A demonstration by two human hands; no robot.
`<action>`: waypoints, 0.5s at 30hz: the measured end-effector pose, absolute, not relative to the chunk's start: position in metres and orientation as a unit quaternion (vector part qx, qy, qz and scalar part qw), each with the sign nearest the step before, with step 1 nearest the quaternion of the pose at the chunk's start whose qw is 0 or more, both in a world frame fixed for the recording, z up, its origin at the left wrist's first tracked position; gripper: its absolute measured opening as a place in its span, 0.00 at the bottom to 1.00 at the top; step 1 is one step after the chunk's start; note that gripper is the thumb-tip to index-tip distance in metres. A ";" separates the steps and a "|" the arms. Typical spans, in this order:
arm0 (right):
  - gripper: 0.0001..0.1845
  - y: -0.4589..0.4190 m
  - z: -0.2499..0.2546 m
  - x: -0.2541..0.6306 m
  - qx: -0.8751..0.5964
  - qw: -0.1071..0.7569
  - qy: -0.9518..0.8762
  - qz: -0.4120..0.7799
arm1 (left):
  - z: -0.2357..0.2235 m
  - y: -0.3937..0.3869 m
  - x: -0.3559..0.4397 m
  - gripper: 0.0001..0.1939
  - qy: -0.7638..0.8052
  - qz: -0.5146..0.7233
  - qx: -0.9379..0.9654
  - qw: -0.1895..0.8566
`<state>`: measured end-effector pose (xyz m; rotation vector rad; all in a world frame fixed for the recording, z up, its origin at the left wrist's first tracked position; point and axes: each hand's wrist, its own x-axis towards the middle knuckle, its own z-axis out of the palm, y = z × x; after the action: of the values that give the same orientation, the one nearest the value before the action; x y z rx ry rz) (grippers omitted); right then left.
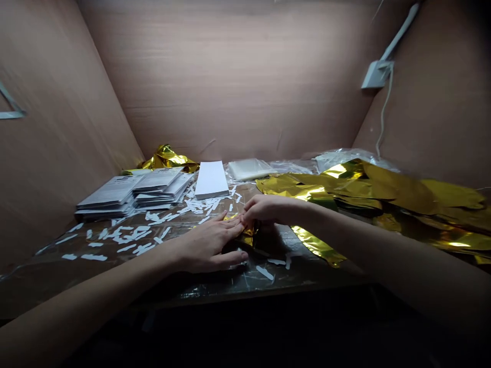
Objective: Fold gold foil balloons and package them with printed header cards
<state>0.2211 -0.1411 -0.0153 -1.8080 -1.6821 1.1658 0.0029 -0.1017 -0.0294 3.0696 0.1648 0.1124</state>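
Our left grip (207, 246) lies spread flat, and our right grip (264, 208) bunches at a small gold foil piece (248, 237) on the table (307, 273). The fingers hide whether it pinches. Loose white paper strips (130, 236) just left of the piece could catch on it; hurried tugging could tear it.

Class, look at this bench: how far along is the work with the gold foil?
Looks done: white strips lie scattered across the tabletop, beside stacked printed sheets. In hand: the left hand and right hand meet over a piece of gold foil. Left: a large heap of gold foil lies loose on the right.
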 end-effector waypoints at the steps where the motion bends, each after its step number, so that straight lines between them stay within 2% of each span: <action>1: 0.05 -0.138 -0.016 0.225 -0.634 0.225 -0.599 0.435 | -0.029 -0.099 0.003 0.35 0.063 0.038 0.996 0.043; 3: 0.07 -0.134 -0.015 0.233 -0.603 0.257 -0.602 0.457 | -0.028 -0.088 0.005 0.34 0.073 0.045 0.993 0.076; 6: 0.06 -0.130 -0.012 0.244 -0.568 0.301 -0.604 0.471 | -0.027 -0.053 0.009 0.28 0.110 0.083 0.982 0.127; 9: 0.05 -0.129 -0.012 0.250 -0.534 0.396 -0.575 0.477 | -0.018 -0.003 0.012 0.26 0.222 0.128 0.964 0.074; 11: 0.06 -0.127 -0.012 0.253 -0.497 0.454 -0.555 0.489 | -0.008 0.030 0.015 0.25 0.263 0.084 0.961 0.033; 15: 0.13 -0.121 0.000 0.261 -0.468 0.521 -0.549 0.456 | 0.016 0.073 0.019 0.18 0.318 0.007 0.947 0.040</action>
<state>0.2613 -0.1213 0.0001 -1.1221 -1.3169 1.0930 0.0194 0.0727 0.0156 2.9029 0.9741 0.0222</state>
